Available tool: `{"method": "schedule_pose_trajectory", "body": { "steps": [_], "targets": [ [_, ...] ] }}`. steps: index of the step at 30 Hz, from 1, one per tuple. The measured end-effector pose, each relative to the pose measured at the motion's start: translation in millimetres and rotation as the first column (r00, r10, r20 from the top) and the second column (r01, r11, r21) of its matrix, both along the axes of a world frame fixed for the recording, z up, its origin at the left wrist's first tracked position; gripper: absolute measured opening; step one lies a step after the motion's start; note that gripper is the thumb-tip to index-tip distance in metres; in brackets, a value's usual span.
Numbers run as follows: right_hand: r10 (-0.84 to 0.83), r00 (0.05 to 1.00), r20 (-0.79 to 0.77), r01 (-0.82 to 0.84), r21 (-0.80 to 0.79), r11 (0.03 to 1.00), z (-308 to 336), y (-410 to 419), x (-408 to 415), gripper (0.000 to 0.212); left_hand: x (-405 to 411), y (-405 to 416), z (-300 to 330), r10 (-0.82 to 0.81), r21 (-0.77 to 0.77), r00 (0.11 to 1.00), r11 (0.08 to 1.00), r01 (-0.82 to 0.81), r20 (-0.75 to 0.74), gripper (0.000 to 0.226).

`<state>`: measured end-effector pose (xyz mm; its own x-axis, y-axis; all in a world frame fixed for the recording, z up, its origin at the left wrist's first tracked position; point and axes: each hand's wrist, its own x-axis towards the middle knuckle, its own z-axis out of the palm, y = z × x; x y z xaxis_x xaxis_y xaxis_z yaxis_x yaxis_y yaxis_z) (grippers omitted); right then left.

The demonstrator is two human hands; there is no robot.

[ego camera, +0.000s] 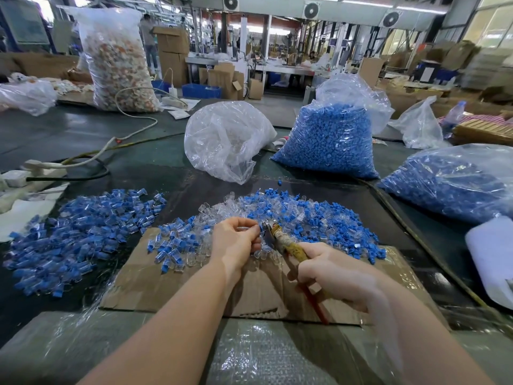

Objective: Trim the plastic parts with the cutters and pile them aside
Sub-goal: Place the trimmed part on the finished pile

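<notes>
Bubble wrap (249,354) lies closest, under both forearms, with the cardboard sheet (172,284) just beyond. The right hand (330,273) grips the cutters (280,240) by their taped handles, fingers curled tight. The left hand (236,243) pinches what looks like a small clear part at the cutter head, though it's hard to make out. A loose heap (305,215) sits behind the hands; another pile (75,237) lies off left.

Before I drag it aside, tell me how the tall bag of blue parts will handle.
The bag of blue parts is packed full, so probably heavy. Its thin, crinkled film looks slippery and may tear. The open top could spill parts if tipped.
</notes>
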<state>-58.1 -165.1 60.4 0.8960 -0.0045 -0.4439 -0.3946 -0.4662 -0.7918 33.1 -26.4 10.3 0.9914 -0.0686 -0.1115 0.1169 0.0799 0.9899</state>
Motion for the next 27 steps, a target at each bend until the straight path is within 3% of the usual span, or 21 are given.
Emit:
{"method": "schedule_pose_trajectory", "body": {
  "steps": [14,19,27],
  "targets": [
    [0.01,1.0,0.028,-0.008,-0.053,0.999,5,4,-4,0.04,-1,0,3,0.026,-0.023,0.999,0.999,-0.027,-0.03,0.006],
    [0.04,0.998,0.045,-0.036,-0.098,0.995,9,9,-7,0.01,-4,-2,2,0.029,-0.056,0.998,0.998,-0.032,-0.052,0.008],
    [0.088,0.987,0.137,-0.045,-0.286,0.957,0,12,-6,0.019,-6,-4,2,0.025,-0.044,0.999,0.999,-0.027,-0.042,0.007]
  ]
}}
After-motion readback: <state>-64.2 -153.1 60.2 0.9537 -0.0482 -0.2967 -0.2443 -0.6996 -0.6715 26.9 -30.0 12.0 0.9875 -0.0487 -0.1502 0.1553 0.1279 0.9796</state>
